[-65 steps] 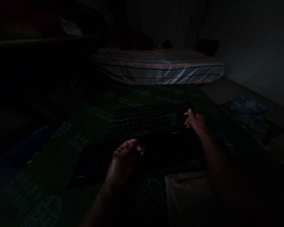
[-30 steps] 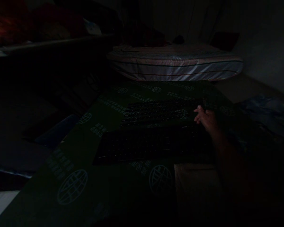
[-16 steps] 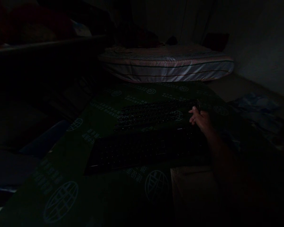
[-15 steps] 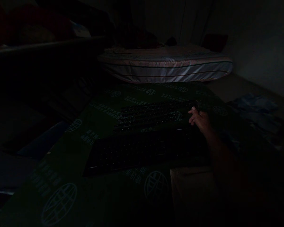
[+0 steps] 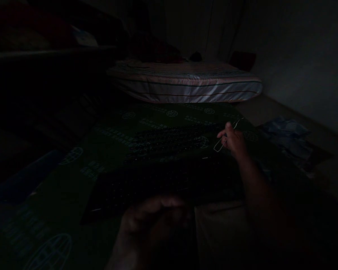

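The room is very dark. My right hand (image 5: 233,141) is stretched forward over the far right of a green printed mat (image 5: 107,157), pinching a thin bent wire tool (image 5: 227,135). A spread of small dark keycaps (image 5: 169,141) lies on the mat left of that hand. A black keyboard (image 5: 157,187) lies nearer to me. My left hand (image 5: 154,221) hovers low over the keyboard's near edge, blurred, its fingers curled.
A striped mattress (image 5: 186,86) lies on the floor beyond the mat. Crumpled bluish cloth (image 5: 287,131) sits at the right by the wall. A pale block (image 5: 222,225) is near my right forearm. The left side is too dark to read.
My left hand has come back into view at the bottom. My right hand has lifted slightly and now shows the wire tool in its fingers.
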Available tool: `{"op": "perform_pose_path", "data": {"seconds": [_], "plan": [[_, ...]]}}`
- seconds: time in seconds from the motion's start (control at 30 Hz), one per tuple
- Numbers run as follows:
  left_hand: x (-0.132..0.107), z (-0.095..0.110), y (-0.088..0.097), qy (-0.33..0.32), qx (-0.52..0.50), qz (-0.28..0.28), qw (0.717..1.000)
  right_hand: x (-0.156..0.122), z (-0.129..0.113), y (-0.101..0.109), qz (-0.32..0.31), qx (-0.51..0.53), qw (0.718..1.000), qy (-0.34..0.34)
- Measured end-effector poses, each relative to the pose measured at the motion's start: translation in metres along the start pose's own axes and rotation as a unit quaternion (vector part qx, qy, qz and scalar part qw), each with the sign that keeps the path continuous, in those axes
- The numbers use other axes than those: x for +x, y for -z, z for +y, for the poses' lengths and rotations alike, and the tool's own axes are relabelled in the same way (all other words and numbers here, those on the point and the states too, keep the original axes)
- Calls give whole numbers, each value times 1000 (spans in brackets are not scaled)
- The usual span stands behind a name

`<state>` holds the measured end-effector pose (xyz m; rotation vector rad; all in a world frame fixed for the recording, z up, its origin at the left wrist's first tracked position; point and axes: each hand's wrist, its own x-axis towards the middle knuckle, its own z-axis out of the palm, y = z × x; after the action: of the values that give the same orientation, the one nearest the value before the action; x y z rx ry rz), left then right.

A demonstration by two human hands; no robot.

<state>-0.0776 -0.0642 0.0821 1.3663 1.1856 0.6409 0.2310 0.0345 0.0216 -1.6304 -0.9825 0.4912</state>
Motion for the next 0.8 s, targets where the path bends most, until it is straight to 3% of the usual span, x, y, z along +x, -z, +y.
{"op": "perform_pose_path", "data": {"seconds": [0.13,0.23,0.33,0.47,0.63,0.7,0.8], "plan": [[20,-3,-6,29,34,-46,998,-12,-31,0,-133,-19,991,12],[27,-17,-6,39,74,-73,994,-23,-48,-1,-257,-52,965,18],[30,-28,-5,52,89,-68,992,-44,-59,0,-326,-65,943,13],[31,-30,-8,34,41,-70,996,-94,-67,0,-330,21,944,-20],[24,-29,-14,71,-71,-203,974,-161,-55,-8,-283,143,943,-106],[21,-33,-13,89,-73,-216,970,-179,-47,-10,-258,119,950,-131],[14,-41,-10,109,-49,-199,973,-199,-38,-5,-256,-41,953,-159]]}}
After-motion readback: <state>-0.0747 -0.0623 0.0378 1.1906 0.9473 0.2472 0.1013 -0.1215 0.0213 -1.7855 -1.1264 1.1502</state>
